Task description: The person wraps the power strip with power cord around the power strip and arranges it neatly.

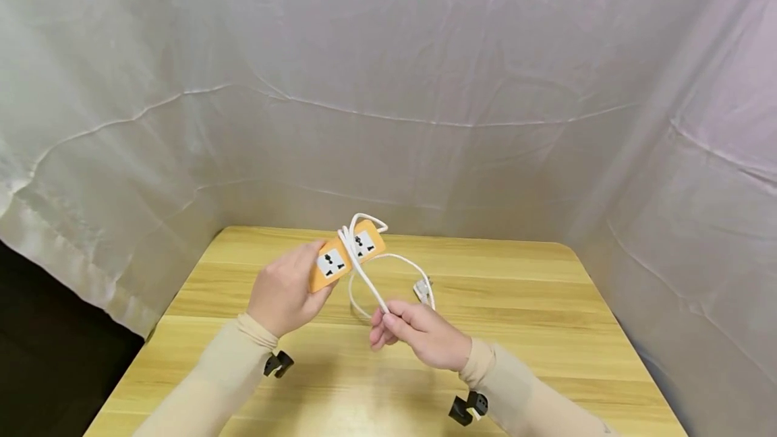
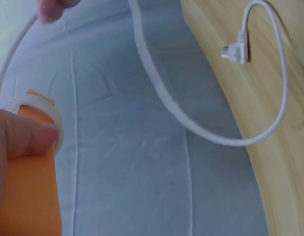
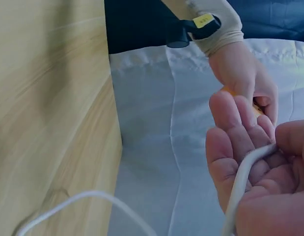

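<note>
My left hand [image 1: 285, 288] grips an orange power strip [image 1: 320, 277] by its near end, holding it tilted above the table. White sockets face up, and turns of white cord [image 1: 349, 243] wrap around the strip's middle. In the left wrist view, the thumb presses beside the wrapped cord on the orange strip [image 2: 31, 196]. To the right, my right hand [image 1: 427, 336] pinches the cord between thumb and fingers; the right wrist view shows the cord [image 3: 240, 182] crossing the palm. The cord's free length loops down to a white plug [image 1: 421, 290] on the table.
The wooden table [image 1: 522, 329] spreads beneath both hands. Pale grey cloth [image 1: 425, 154] hangs behind it and along both sides. Both sleeved wrists carry small black devices, one on the left [image 1: 278, 363] and one on the right [image 1: 469, 408]. A dark area lies at the lower left.
</note>
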A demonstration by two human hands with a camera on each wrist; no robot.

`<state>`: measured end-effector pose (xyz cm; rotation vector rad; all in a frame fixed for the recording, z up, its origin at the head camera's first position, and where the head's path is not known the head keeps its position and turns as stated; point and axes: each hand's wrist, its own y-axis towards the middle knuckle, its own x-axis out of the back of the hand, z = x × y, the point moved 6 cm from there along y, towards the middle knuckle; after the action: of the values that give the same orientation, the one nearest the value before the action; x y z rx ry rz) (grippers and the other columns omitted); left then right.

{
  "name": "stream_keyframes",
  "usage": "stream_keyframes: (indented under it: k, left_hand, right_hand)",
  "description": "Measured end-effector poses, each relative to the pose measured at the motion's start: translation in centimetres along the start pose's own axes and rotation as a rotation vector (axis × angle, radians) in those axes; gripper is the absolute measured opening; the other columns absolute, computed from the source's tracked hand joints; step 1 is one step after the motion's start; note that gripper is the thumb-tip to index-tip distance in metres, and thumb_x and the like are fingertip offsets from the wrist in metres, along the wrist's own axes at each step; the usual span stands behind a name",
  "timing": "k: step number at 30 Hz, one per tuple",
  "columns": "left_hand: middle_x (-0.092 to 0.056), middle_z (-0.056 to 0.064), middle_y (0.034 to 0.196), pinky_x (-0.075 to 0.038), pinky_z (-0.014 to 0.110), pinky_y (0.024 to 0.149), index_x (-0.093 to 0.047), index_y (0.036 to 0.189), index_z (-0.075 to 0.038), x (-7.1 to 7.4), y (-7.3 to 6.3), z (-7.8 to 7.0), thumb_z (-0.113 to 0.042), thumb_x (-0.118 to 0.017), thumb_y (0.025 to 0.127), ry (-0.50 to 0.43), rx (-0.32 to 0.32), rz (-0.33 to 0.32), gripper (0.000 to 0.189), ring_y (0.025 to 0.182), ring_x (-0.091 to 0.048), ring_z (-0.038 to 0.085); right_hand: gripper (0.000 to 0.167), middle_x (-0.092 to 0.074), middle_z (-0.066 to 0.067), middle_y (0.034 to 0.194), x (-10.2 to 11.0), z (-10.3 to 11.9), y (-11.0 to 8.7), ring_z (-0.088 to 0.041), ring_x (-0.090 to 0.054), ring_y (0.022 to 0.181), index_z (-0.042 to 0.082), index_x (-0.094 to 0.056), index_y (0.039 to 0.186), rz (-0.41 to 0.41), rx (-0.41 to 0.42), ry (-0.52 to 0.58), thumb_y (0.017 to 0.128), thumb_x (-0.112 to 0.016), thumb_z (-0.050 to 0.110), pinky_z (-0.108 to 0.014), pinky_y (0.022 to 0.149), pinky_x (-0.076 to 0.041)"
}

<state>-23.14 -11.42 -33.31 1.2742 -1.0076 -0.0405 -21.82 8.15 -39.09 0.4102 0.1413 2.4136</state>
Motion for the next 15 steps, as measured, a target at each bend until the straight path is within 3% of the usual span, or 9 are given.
stream_keyframes:
  k: [9, 15]
  left_hand:
    - [-0.067, 0.014, 0.102, -0.051, 0.039, 0.054, -0.057, 0.121, 0.003, 0.9, 0.5, 1.0, -0.028, -0.074, 0.073, -0.024, 0.053, 0.002, 0.060, 0.074, -0.063, 0.024]
    - [-0.067, 0.014, 0.101, -0.052, 0.040, 0.057, -0.057, 0.121, 0.003, 1.1, 0.7, 0.8, -0.028, -0.076, 0.073, -0.049, 0.058, -0.011, 0.060, 0.077, -0.064, 0.025]
  right_hand:
    - [0.024, -0.064, -0.023, 0.083, -1.0, -0.9, -0.9, -0.025, -0.068, 0.067, -0.001, -0.055, 0.099, 0.093, -0.016, -0.021, 0.104, -0.034, 0.007, -0.037, 0.069, -0.057]
    - [0.022, -0.065, -0.019, 0.081, -1.1, -2.4, -1.2, -0.022, -0.068, 0.071, 0.000, -0.056, 0.100, 0.162, 0.008, -0.068, 0.104, -0.036, 0.008, -0.033, 0.072, -0.057]
